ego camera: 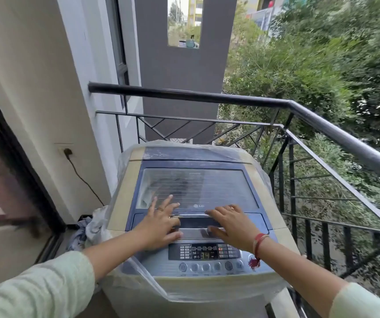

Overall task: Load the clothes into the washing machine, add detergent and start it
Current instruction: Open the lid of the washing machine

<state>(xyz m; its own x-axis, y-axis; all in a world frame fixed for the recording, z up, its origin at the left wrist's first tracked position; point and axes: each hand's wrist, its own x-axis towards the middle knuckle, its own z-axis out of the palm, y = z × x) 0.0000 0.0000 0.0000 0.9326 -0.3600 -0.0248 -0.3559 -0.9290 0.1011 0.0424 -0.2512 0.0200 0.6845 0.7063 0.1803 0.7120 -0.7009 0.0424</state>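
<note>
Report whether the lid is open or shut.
Shut: the lid lies flat on the washing machine, left hand and right hand on it.

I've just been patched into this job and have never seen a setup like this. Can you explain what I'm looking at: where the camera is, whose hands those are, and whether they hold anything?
There is only one picture, taken by a camera worn on a person's head, looking forward and down. There is no robot; the two arms are the person's own. In front stands a top-loading washing machine on a balcony, wrapped in a clear plastic cover, with a black railing behind it. Its lid lies flat, closed. The left hand and right hand rest on the front of the lid with fingers straight. Neither holds anything. The control panel nearest the camera is lit. A plug sits in the wall socket on the left, and some cloth lies bunched beside the machine.
</note>
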